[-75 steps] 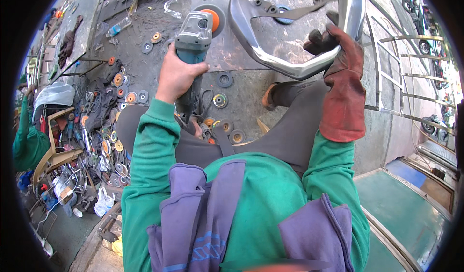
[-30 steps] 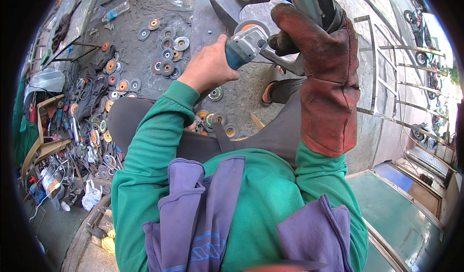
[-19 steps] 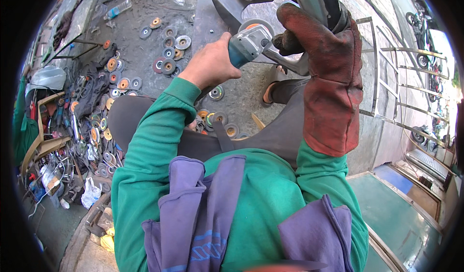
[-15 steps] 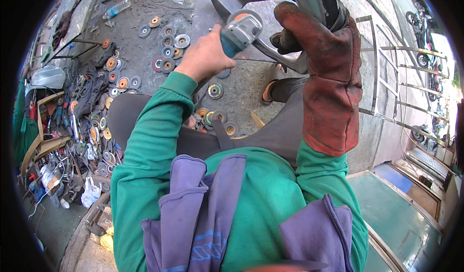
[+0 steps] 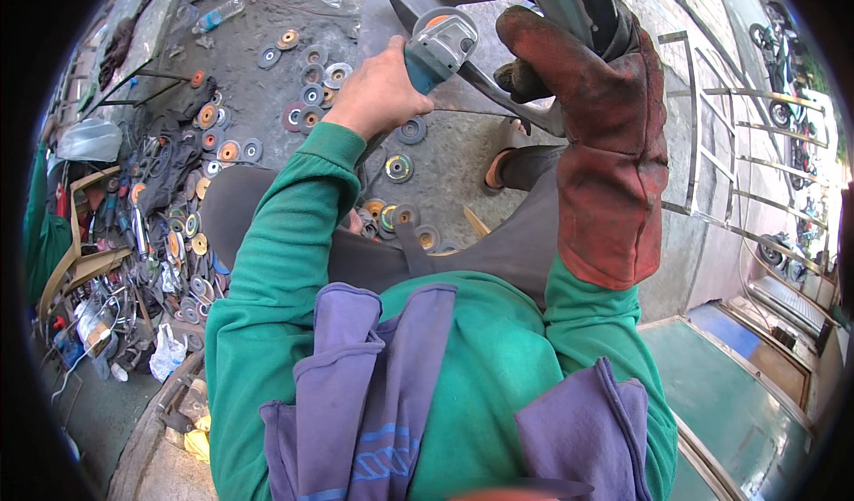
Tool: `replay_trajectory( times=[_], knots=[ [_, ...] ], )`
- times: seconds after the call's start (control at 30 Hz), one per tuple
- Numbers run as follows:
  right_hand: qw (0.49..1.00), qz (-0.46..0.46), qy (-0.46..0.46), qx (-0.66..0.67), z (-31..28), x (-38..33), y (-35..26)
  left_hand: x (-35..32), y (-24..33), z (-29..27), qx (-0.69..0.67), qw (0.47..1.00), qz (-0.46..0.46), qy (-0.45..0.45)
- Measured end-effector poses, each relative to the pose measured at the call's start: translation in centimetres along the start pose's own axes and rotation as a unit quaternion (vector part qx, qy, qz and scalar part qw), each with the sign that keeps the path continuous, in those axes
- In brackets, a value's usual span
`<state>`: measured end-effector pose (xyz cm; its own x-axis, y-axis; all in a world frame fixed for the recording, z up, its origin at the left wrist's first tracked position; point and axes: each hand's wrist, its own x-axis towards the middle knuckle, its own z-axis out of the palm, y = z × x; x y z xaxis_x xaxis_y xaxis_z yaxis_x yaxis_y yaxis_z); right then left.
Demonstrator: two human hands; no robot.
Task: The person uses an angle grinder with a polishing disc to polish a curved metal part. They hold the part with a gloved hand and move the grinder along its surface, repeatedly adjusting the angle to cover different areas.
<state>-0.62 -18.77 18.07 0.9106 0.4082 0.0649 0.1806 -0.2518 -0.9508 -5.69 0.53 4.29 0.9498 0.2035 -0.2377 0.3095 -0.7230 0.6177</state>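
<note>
My bare left hand (image 5: 381, 92) is wrapped round an angle grinder (image 5: 442, 47) with a teal body and a silver head. The disc at its far end lies beside a dark, curved metal part (image 5: 560, 3). That part runs off the top edge, so its full shape is hidden. On my right hand (image 5: 609, 118) is a thick, worn red leather glove. Its fingers close round the upper right of the metal part. A lower curved arm of metal (image 5: 509, 99) passes below the grinder head and reaches the glove.
Several used grinding discs (image 5: 399, 167) lie on the dirty floor between my knees and to the left. Tools and scrap pile up at far left, near a plastic bag (image 5: 167, 353). A plastic bottle (image 5: 219, 15) lies at upper left. A metal rack (image 5: 756, 145) stands at right.
The grinder has shifted slightly up and left along the metal part. The gloved hand and the metal part have tilted a little to the left.
</note>
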Motion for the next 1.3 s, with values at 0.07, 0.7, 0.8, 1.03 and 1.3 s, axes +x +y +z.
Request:
replay_trajectory(
  times=[0.07,0.7,0.8,1.03,1.3],
  knots=[
    [1.0,0.001,-0.006,-0.008,-0.1,0.1,0.0,-0.1,0.0,0.0,0.0,1.0,-0.003,-0.016],
    [0.998,-0.05,-0.022,-0.021,0.4,-0.4,0.4,0.6,1.1,-0.2,0.042,0.997,0.042,-0.039],
    [0.998,-0.05,-0.015,-0.025,0.1,-0.3,0.7,1.0,1.0,-0.8,0.057,0.998,0.029,-0.013],
    [0.999,-0.032,-0.027,-0.014,-0.1,0.0,0.2,0.3,1.3,0.1,0.03,0.995,0.069,-0.068],
    [0.999,-0.002,0.016,0.031,-0.6,0.5,-0.7,0.4,-1.1,-0.4,0.045,0.998,0.017,0.032]
  ],
)
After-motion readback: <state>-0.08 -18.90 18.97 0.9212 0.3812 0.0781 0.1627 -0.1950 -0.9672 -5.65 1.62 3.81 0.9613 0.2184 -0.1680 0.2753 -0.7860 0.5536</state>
